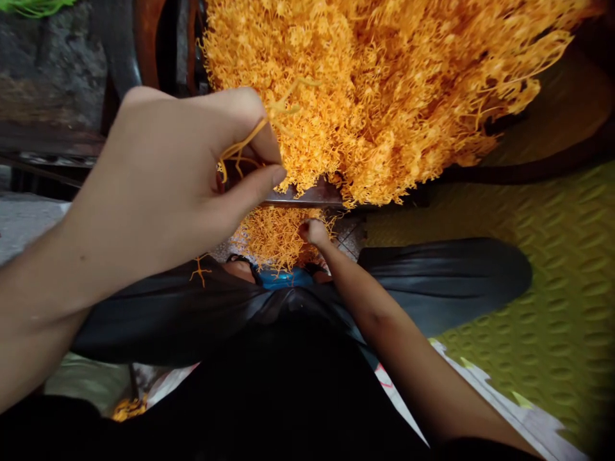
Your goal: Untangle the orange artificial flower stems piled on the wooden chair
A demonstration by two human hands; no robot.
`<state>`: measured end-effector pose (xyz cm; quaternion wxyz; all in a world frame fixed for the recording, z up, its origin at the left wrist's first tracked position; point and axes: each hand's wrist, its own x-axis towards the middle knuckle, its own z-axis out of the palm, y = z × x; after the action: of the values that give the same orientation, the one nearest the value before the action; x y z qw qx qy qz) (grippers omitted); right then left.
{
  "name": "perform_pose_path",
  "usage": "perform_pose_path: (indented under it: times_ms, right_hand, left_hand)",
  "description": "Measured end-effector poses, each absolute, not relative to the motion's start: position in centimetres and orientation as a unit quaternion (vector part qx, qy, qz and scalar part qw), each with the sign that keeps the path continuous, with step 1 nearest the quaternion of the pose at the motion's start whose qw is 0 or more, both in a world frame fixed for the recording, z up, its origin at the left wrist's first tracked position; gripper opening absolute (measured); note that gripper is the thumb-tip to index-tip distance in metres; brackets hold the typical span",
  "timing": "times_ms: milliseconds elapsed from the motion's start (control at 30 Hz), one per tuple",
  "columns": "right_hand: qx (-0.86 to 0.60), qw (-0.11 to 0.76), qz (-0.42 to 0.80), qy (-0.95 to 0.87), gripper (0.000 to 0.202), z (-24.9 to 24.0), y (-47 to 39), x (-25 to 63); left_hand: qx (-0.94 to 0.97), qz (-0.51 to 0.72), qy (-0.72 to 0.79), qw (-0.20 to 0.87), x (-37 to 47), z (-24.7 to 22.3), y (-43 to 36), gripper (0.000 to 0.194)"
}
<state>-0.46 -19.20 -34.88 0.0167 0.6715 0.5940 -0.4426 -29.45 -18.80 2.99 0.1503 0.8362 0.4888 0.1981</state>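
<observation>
Close to the camera, my left hand pinches a thin orange stringy piece between thumb and forefinger, its branched end sticking out to the upper right. Behind it rises a large heap of orange stringy pieces. Lower down, my right hand is closed at the right side of a smaller pile of orange pieces between my legs. What its fingers hold, if anything, is too small to make out. A single orange piece lies on my dark trousers at the left.
A dark wooden edge runs below the large heap. Dark curved furniture stands at the upper left. Yellow-green textured matting spreads at the right. Something blue is between my legs, and bright green strands show at the top left.
</observation>
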Motion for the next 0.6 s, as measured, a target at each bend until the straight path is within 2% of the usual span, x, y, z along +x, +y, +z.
perform_pose_path:
  times_ms: [233, 500, 600]
  right_hand:
    - [0.717, -0.002, -0.505, 0.480, 0.033, -33.8, -18.2, 1.4]
    - [0.697, -0.123, -0.623, 0.334, 0.032, -32.7, -18.0, 2.0]
    - [0.676, -0.160, -0.660, 0.284, 0.032, -32.2, -17.9, 2.3]
  left_hand:
    - [0.841, 0.200, 0.482, 0.144, -30.1, 2.2, -18.2, 0.034]
    - [0.843, 0.218, 0.460, 0.175, -28.7, 1.5, -18.3, 0.014]
    - [0.846, 0.200, 0.465, 0.164, -27.7, 1.0, -18.3, 0.013]
